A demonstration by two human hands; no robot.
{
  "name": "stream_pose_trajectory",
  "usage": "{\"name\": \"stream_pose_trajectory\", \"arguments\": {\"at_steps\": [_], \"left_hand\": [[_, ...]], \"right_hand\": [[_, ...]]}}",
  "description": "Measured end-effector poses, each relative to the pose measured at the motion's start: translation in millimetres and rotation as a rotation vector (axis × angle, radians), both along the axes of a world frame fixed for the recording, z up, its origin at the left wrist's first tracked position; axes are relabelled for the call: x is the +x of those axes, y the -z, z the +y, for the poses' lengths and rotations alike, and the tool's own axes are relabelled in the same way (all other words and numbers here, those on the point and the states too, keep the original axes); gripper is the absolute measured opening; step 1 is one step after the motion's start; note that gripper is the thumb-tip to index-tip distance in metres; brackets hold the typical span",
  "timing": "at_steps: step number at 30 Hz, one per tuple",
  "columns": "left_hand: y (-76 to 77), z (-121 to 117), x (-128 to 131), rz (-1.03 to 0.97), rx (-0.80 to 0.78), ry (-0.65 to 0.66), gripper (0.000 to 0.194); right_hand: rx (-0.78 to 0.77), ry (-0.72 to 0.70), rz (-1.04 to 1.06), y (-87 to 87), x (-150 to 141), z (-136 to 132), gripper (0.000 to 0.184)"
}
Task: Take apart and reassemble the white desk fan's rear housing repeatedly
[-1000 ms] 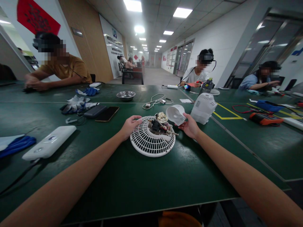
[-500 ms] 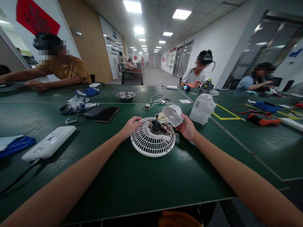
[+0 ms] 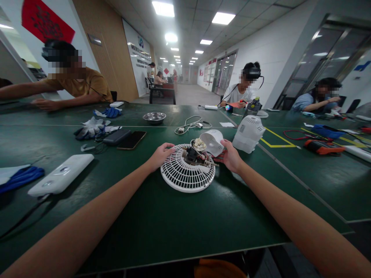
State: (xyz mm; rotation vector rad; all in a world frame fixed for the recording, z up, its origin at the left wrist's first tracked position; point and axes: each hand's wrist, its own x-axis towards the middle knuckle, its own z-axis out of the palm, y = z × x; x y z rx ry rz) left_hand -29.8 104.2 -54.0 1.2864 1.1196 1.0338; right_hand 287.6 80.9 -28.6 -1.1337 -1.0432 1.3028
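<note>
A round white fan grille (image 3: 188,183) lies on the green table before me, with an open motor assembly (image 3: 197,156) of dark parts, wires and a cream-coloured bundle on its middle. My left hand (image 3: 159,157) grips the grille's left rim, fingers over the edge. Behind and right of the motor, my right hand (image 3: 231,157) holds a curved white motor cover (image 3: 212,142) by its right side. The cover is tilted and sits close beside the motor; whether they touch, I cannot tell. Reddish wires show by the right fingers.
Right of the cover stands a translucent white housing (image 3: 249,133). Beyond lie a white cable (image 3: 189,125) and a metal bowl (image 3: 154,117). At left are a phone (image 3: 131,139), a power bank (image 3: 61,175) and gloves (image 3: 92,128); an orange meter (image 3: 323,147) is at right. Co-workers sit around the table.
My right hand has turned the motor cover and moved it slightly left, nearer the motor. My left hand has stayed on the grille. A co-worker at left has stretched out an arm.
</note>
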Motion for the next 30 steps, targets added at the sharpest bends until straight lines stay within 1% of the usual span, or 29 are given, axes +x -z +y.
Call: {"name": "stream_pose_trajectory", "arguments": {"at_steps": [3,6,8,11,13,14,16,18,20,24,28,30], "left_hand": [[0.9,0.3,-0.2,0.022,0.020,0.011,0.033],[1.0,-0.2,-1.5,0.106,0.081,0.017,0.036],[-2.1,-3.3,-2.3,0.230,0.219,-0.029,0.035],[-12.7,-14.0,-0.8,0.448,0.565,-0.138,0.028],[-20.9,-23.5,3.2,0.523,0.741,-0.135,0.022],[-24.4,-28.2,6.0,0.532,0.784,-0.111,0.021],[-29.0,-35.6,12.2,0.550,0.816,-0.037,0.026],[-30.7,-39.9,17.4,0.610,0.815,0.025,0.035],[-30.9,-41.3,20.5,0.682,0.809,0.062,0.039],[-31.9,-41.2,21.3,0.769,0.803,0.076,0.038],[-33.7,-42.1,20.6,0.777,0.813,0.090,0.038],[-35.0,-43.1,20.3,0.767,0.811,0.096,0.041]], "right_hand": [[-0.018,0.056,-0.084,-3.8,0.7,-3.0,0.051],[-0.018,0.094,-0.177,-4.2,-1.2,-6.3,0.057],[-0.018,0.098,-0.219,-3.2,-3.6,-8.1,0.059],[-0.020,0.095,-0.248,-1.6,-6.7,-9.9,0.061],[-0.024,0.100,-0.260,-1.2,-7.7,-10.3,0.062],[-0.028,0.100,-0.266,-1.1,-7.9,-10.4,0.062],[-0.034,0.097,-0.272,-1.2,-8.1,-10.5,0.062],[-0.032,0.094,-0.271,-1.3,-8.3,-10.5,0.062],[-0.022,0.093,-0.270,-1.2,-8.5,-10.3,0.062],[0.003,0.089,-0.270,0.1,-8.0,-9.0,0.064],[0.024,0.101,-0.270,1.5,-6.5,-7.2,0.065],[0.030,0.101,-0.265,2.0,-5.7,-6.6,0.065]]}}
